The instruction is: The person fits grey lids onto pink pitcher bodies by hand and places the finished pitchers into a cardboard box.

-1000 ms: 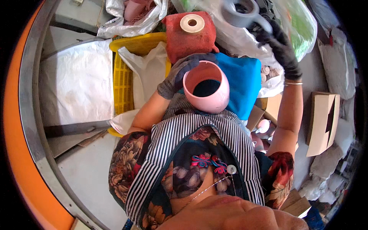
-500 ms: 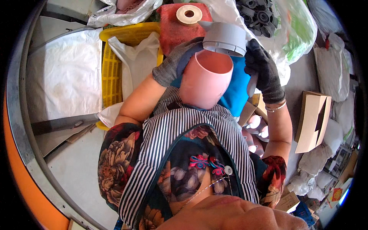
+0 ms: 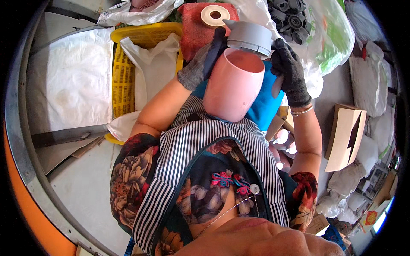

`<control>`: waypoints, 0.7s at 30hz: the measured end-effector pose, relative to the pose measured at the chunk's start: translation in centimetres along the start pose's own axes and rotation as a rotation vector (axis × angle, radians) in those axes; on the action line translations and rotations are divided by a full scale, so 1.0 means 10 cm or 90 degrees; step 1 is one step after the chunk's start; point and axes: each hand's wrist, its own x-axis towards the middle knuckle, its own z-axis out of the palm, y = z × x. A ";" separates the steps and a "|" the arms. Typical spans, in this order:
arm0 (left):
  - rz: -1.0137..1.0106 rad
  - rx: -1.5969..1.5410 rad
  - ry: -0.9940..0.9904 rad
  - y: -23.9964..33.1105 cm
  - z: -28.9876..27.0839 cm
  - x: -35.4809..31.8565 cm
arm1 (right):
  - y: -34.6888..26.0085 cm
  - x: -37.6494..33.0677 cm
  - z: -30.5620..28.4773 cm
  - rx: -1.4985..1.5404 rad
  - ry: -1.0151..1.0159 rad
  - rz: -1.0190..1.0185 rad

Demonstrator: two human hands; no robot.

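Bright, even daylight gives soft shadows and sharp focus, while fisheye distortion bends the edges into a black circular rim.

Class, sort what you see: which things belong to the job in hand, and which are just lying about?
In hand:
- pink cup, held by the left hand
- grey cap, held at the cup's mouth by the right hand

Lying about:
- yellow basket
- tape roll
- cardboard box
- white sack

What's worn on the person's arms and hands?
Left hand: grey knit glove with dark fingers. Right hand: dark knit glove, thin metal bracelet at the wrist. Forearms bare; short floral sleeves in red and cream on dark cloth.
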 end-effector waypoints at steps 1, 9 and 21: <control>0.001 0.009 -0.001 0.02 0.00 0.01 | 0.00 0.02 0.00 -0.027 0.023 0.000; 0.074 0.154 -0.017 0.10 -0.06 0.03 | 0.17 0.14 -0.03 -0.053 0.069 0.013; 0.221 0.520 -0.098 0.05 -0.15 0.01 | 0.14 0.14 -0.06 -0.056 0.060 0.072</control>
